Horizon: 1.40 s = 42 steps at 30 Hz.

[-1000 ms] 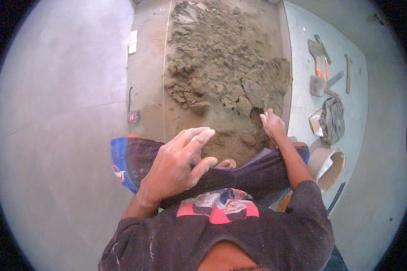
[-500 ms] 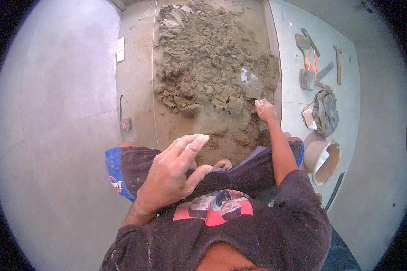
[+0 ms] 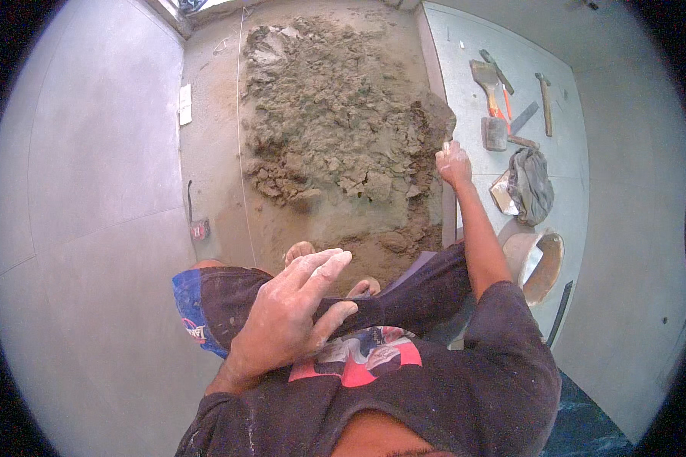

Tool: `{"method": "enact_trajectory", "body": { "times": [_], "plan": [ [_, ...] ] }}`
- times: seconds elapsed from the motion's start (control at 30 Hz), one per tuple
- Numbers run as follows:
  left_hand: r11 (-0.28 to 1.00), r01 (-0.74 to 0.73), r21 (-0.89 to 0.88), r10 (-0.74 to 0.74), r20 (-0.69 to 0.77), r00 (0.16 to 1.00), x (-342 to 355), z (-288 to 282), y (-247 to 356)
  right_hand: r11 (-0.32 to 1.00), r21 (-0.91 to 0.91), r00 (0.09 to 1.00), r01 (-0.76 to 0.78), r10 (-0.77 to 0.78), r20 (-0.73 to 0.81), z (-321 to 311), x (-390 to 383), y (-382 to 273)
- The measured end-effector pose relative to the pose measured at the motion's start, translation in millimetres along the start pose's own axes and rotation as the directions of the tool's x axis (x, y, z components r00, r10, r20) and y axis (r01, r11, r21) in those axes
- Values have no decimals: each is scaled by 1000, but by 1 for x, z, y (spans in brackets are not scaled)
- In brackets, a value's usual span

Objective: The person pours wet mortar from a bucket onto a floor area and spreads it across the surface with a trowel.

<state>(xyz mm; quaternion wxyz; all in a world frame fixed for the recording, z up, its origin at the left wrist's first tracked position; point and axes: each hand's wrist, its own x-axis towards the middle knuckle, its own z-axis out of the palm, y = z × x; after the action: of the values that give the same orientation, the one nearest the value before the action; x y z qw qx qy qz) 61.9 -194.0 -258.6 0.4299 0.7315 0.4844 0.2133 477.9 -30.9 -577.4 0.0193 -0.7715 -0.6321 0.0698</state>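
Note:
My right hand (image 3: pixel 453 162) is closed at the right edge of a heap of damp brown mortar (image 3: pixel 320 114). It seems to grip a trowel, whose handle is hidden in the fist. The blade appears covered by a lump of mortar (image 3: pixel 437 120) just beyond my knuckles. My left hand (image 3: pixel 293 305) is raised in front of my body, dusted pale, with its fingers stretched out, its thumb apart and nothing in it. Below the heap, parts of my bare feet (image 3: pixel 364 288) show on the floor.
Pale slabs flank the mortar. On the right ones lie a mallet (image 3: pixel 495 134), a hammer (image 3: pixel 545 103), a wide-bladed tool (image 3: pixel 486 76), grey cloth (image 3: pixel 531 186) and a bucket (image 3: pixel 554 270). At left are a string (image 3: pixel 242 122) and a red tape measure (image 3: pixel 199 230).
My right hand has moved forward and right, to the edge of the slabs. The shiny patch seen over the mortar is gone. The view has shifted slightly; my left hand keeps its pose.

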Motion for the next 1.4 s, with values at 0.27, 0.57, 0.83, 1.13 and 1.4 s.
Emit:
{"method": "enact_trajectory", "body": {
  "times": [0.27, 0.57, 0.83, 1.13, 1.4],
  "plan": [
    [999, 11, -30, -10, 18, 1000, 10, -4, 3, 1000, -1, 996, 24, -23, 90, 22, 18, 2],
    [997, 40, -60, -39, 9, 999, 10, -11, -4, 986, 22, 965, 165, -166, 202, 42, -36, -1],
    [997, 22, -78, -20, 30, 999, 8, -14, -7, 985, -10, 979, 172, -170, 110, 44, -33, -5],
    [992, -21, -127, 27, 48, 998, 7, -16, -16, 969, 175, 901, 172, -227, 369, -17, -115, -97],
    [986, -14, -165, 23, 53, 998, 1, -20, -21, 958, 288, 936, 11, -112, 335, -9, -126, -94]
  ]
}}
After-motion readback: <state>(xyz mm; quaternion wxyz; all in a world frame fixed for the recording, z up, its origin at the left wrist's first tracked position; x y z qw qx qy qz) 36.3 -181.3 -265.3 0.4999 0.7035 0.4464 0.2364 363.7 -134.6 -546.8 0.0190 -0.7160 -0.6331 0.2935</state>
